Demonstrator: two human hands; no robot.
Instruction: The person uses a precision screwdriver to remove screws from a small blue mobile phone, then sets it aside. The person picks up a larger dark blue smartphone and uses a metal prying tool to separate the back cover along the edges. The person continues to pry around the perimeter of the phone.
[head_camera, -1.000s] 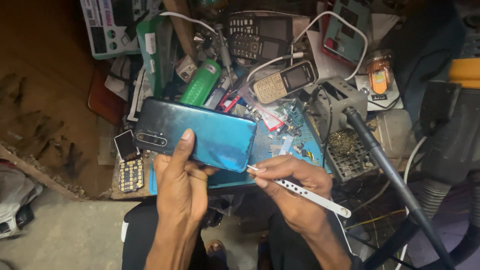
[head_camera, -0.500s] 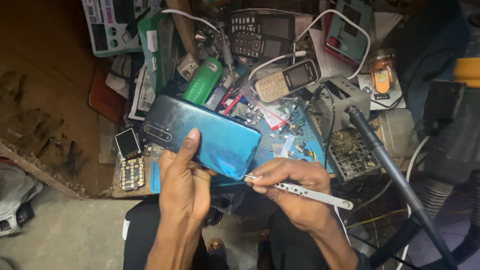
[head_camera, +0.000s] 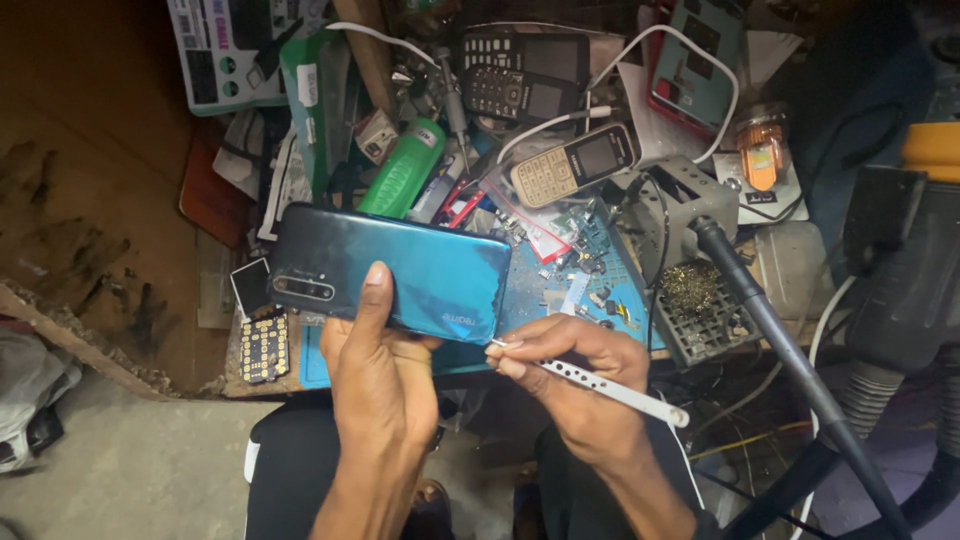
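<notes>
Two hands share one blue-green smartphone (head_camera: 395, 272), held back-up just above the blue work mat (head_camera: 560, 300), likely so its edge is reachable. The left hand (head_camera: 375, 365) grips it from beneath, thumb pressed across the glossy back to steady it. The right hand (head_camera: 575, 370) pinches a white perforated pry tool (head_camera: 600, 382), tip meeting the smartphone's lower right edge. Beyond the smartphone lie a beige keypad phone (head_camera: 578, 164) and a green lighter (head_camera: 403, 168); right of it, a soldering stand (head_camera: 700, 300).
</notes>
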